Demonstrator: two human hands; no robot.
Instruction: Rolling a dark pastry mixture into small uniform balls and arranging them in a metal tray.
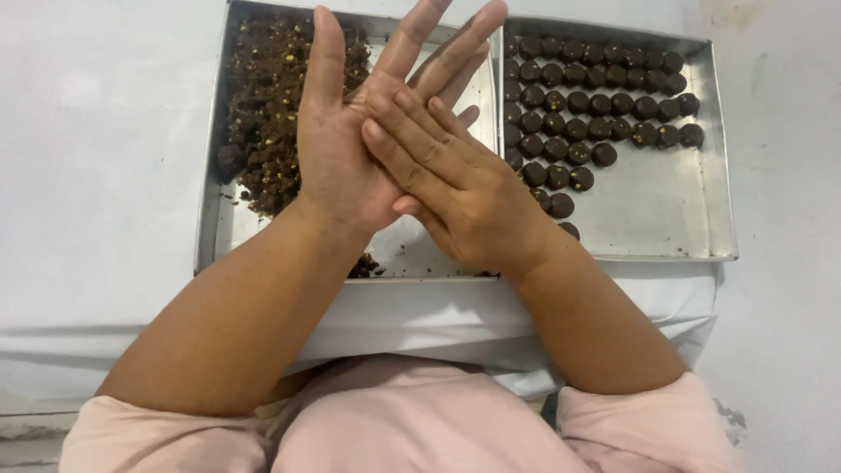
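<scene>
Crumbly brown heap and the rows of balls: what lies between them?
In the head view, the left hand and right hand, pressed palm to palm, lie between the heap and the balls.

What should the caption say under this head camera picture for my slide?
Right hand pressed across the open left hand, above a tray of dark crumbly mix and a tray of small dark balls.

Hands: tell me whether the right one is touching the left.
Touching. The head view shows the right hand laid across the open left hand, palm to palm.
</scene>
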